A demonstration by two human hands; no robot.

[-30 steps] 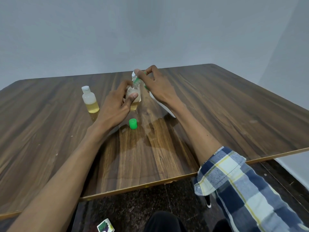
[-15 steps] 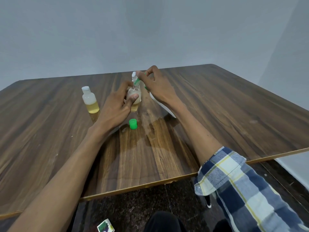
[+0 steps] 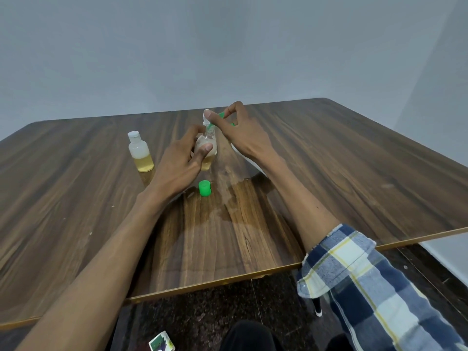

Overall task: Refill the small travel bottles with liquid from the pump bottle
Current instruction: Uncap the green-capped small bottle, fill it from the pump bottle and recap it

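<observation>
Two bare arms show, each ending in a bare hand: the left hand (image 3: pixel 177 163) and the right hand (image 3: pixel 241 134). The left arm has no sleeve at all. The right arm wears a rolled-up checked cloth sleeve (image 3: pixel 374 287) with dark blue, light blue and white squares and thin yellow lines

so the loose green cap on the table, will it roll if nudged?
The green cap stands on its flat end, so a nudge probably slides it. Likely very light. The table looks glossy, so it may skid; tipped sideways, it could roll.
</observation>
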